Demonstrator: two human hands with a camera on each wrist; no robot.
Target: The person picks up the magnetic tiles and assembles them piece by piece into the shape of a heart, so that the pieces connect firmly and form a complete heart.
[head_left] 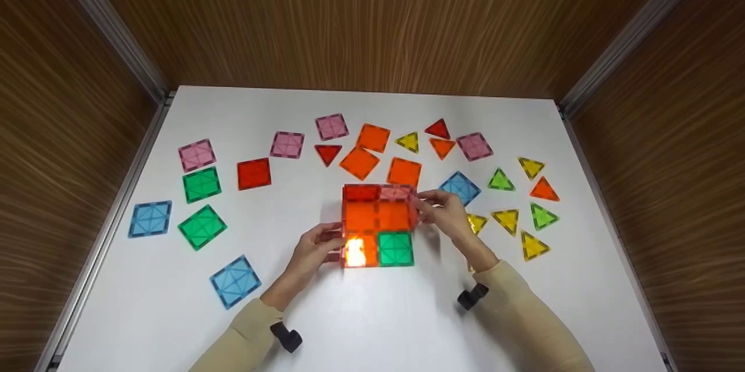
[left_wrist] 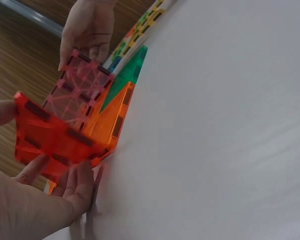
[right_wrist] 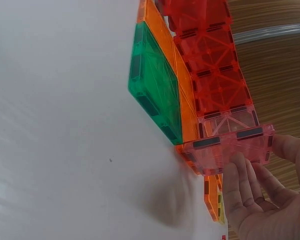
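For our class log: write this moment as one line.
left hand: holds red tile | right hand: holds pink tile | structure: partly built, green tile flat

I saw bright, even light on the white table [head_left: 372, 314]. Glare burned out one orange tile [head_left: 355, 251] beside the left hand [head_left: 314, 250]. Soft shadows lay under both hands; the wooden walls [head_left: 58, 127] smeared toward the edges.

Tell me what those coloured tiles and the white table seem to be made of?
The tiles look like clear, glossy plastic: light passes through them, a glare spot shines on one, and moulded ribs cross each face. Dark bars along the edges may be magnets, though that cannot be confirmed. The table looks like a smooth matt white board, perhaps laminate; it shows soft shadows and little reflection.
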